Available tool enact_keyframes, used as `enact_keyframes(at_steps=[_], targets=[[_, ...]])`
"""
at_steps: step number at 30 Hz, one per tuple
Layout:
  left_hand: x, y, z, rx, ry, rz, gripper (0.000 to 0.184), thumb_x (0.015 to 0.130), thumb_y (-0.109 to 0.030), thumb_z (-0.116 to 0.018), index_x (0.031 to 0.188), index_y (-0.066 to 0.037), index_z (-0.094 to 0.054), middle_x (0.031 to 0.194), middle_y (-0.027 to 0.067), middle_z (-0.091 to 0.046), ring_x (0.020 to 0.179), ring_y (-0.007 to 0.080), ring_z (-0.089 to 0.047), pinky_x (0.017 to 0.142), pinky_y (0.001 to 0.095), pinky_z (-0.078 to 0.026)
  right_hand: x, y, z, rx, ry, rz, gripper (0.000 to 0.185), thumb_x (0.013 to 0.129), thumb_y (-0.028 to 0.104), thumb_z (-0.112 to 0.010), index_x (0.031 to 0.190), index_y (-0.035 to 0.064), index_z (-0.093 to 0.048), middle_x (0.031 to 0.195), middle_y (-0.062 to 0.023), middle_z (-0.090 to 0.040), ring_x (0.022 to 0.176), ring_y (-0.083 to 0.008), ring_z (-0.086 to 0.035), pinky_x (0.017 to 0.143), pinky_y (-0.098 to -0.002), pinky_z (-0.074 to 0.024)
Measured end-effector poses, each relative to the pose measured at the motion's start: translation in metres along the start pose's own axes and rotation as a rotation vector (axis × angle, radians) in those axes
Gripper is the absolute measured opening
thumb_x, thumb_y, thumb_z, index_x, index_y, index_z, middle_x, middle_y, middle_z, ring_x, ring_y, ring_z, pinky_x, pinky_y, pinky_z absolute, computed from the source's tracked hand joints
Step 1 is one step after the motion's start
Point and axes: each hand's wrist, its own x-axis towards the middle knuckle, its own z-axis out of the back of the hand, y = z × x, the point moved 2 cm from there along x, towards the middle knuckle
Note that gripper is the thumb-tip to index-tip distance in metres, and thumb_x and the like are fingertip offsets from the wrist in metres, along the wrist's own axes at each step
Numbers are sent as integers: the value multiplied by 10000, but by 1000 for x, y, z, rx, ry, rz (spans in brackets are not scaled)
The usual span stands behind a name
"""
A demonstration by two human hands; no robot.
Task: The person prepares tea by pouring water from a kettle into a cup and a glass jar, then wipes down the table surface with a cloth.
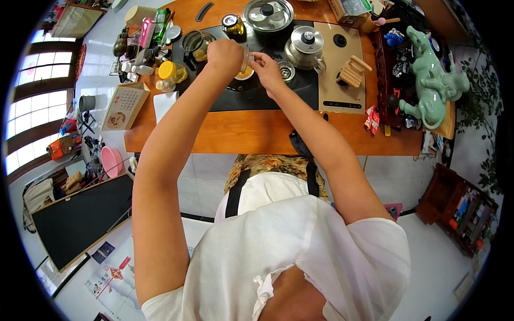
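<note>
My left hand [224, 55] is closed, its fingers mostly hidden, around what looks like a clear glass cup [246, 58]. From the other side, the fingers of my right hand [266, 68] pinch the glass near its edge. Just below the hands is a small cup with yellow liquid [244, 74] on the black tray [225, 101]. A glass pitcher [194, 41] is to the left of my left hand. Right of my right hand is a small round metal-rimmed dish [287, 71], with a glass kettle with a steel lid [305, 47] beyond it.
A lidded steel pot [267, 15] and a jar with yellow contents [232, 24] are at the back. Yellow-lidded jars [170, 71] and a desk calendar [126, 107] are left. A wooden rack [353, 71] and a green ceramic elephant [431, 80] are right.
</note>
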Motion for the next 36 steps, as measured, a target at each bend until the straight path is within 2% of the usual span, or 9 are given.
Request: enact_keyframes(at_steps=[8, 14, 20, 21, 25, 28, 31, 33, 36], targets=[[3, -4, -11, -15, 25, 1, 189, 843, -260, -687, 938, -127, -783, 981, 54, -761, 907, 221, -743, 666, 359, -588, -4, -6, 1, 84, 14, 1, 284, 932, 125, -693, 1190, 12, -656, 983, -56, -680, 908, -122, -625, 798, -260, -498], [-17, 16, -52, -312, -54, 137, 219, 862, -292, -683, 972, -119, -759, 944, 128, -743, 898, 324, -724, 739, 414, -579, -7, 6, 9, -482, 7, 159, 299, 895, 145, -717, 1178, 64, -668, 1007, -69, -702, 991, -200, -633, 886, -306, -476], [-49, 14, -146, -1012, -50, 294, 333, 899, -407, -675, 964, -82, -707, 881, 160, -722, 848, 385, -689, 740, 467, -537, -32, 49, -2, -919, 58, 841, 324, 780, 90, -728, 1101, 114, -695, 1061, -65, -679, 1045, -295, -584, 913, -428, -474], [-53, 7, -155, -1080, -31, 318, 322, 946, -366, -662, 936, -44, -662, 738, 83, -661, 685, 184, -662, 661, 338, -508, -39, 58, -5, -952, 72, 936, 330, 772, 80, -729, 1098, 118, -696, 1079, -57, -674, 1045, -291, -585, 918, -434, -472], [-73, -21, -172, -1598, -8, 447, 222, 982, -267, -651, 956, -46, -654, 759, -2, -583, 654, 104, -547, 634, 253, -468, -47, 64, -14, -1038, 219, 1024, 360, 759, 75, -738, 1112, 119, -686, 1096, -47, -669, 1078, -276, -587, 932, -425, -471], [-78, -33, -175, -1733, -93, 489, 202, 993, -240, -644, 963, -40, -644, 787, -22, -560, 709, 71, -523, 648, 243, -465, -50, 70, -16, -910, 189, 959, 350, 800, 80, -724, 1146, 108, -676, 1108, -65, -673, 1082, -291, -586, 938, -420, -472], [-84, -31, -181, -1778, -133, 521, 204, 1001, -240, -635, 962, -40, -632, 837, -25, -555, 785, 55, -512, 706, 234, -480, -55, 71, -7, -616, 56, 623, 338, 882, 64, -675, 1217, 103, -656, 1106, -59, -672, 1034, -226, -611, 925, -352, -475], [-86, -31, -192, -1829, -194, 535, 202, 1002, -238, -632, 960, -41, -624, 845, -22, -553, 794, 63, -518, 733, 237, -482, -49, 52, 5, -15, 91, 206, 313, 991, 117, -600, 1291, 29, -593, 1137, -10, -652, 1001, -93, -597, 884, -265, -483], [-94, -29, -200, -1911, -243, 495, 202, 1009, -236, -616, 946, -44, -610, 844, -16, -559, 803, 83, -543, 781, 260, -482, -44, 28, 30, 194, 114, -125, 326, 1005, 131, -576, 1316, 30, -570, 1107, -24, -654, 949, -95, -599, 866, -257, -486]])
